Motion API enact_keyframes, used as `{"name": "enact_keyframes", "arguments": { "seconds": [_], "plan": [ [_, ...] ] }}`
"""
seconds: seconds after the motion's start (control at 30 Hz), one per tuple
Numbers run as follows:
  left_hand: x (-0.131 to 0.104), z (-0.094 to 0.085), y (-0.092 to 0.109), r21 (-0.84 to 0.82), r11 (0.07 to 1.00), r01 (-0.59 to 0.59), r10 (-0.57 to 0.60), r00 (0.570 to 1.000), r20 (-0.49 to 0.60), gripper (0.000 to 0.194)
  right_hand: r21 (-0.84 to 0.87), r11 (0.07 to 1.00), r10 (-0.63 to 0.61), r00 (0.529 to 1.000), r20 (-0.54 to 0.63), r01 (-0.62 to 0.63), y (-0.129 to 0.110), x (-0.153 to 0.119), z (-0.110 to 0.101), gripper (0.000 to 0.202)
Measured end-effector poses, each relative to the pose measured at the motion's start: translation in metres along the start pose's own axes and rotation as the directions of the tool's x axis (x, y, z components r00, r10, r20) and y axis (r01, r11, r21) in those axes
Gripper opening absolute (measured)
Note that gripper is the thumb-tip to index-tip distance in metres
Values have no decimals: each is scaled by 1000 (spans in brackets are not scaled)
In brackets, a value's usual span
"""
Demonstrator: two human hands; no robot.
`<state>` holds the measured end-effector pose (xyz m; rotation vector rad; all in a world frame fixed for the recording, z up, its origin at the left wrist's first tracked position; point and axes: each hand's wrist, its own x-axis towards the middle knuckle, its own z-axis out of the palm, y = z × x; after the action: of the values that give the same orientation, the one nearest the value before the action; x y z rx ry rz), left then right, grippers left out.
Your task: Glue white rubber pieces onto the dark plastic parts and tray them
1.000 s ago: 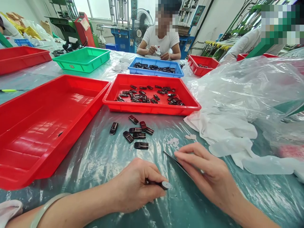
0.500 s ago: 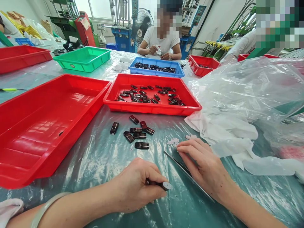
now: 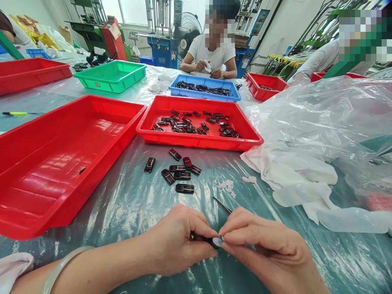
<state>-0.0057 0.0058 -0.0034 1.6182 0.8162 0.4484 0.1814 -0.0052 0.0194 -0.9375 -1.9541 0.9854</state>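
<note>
While the left hand (image 3: 183, 241) pinches a dark piece (image 3: 214, 242) in front of the central red tray (image 3: 199, 141), the right hand (image 3: 269, 250) touches its pale end (image 3: 217, 242); whether those fingers (image 3: 227, 229) grip anything cannot be told.

Bare hands (image 3: 180, 241), smooth pale-green bangle (image 3: 62, 266) on left forearm (image 3: 113, 257), pinkish-white sleeve (image 3: 14, 265)

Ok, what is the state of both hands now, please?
Left hand: closed, holding a dark piece.
Right hand: pinched closed at that piece's pale end; contents unclear.
</note>
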Motion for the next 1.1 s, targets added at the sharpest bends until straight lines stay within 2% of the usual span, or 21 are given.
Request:
{"name": "enact_keyframes", "arguments": {
  "seconds": [0.17, 0.37, 0.6, 0.8, 1.1],
  "plan": [
    [0, -1, 0, 48, 997, -53, 54, 998, -15, 13, -67, 995, -75, 997, -5, 74, 0, -4, 6, 26],
    [1, 0, 1, 49, 998, -41, 43, 999, -24, 13, -117, 986, -124, 992, -31, 120, 4, -10, 10, 37],
    [0, 0, 0, 63, 996, -60, 62, 998, -28, 13, -127, 984, -131, 991, -27, 126, 2, -13, 12, 42],
    [0, -1, 1, 41, 998, -54, 55, 998, -34, 10, -84, 991, -103, 994, -39, 100, 1, -13, 9, 38],
    [0, -2, 1, 49, 996, -76, 78, 996, -34, 10, -144, 981, -133, 991, -17, 129, 3, -14, 12, 35]
  ]
}}
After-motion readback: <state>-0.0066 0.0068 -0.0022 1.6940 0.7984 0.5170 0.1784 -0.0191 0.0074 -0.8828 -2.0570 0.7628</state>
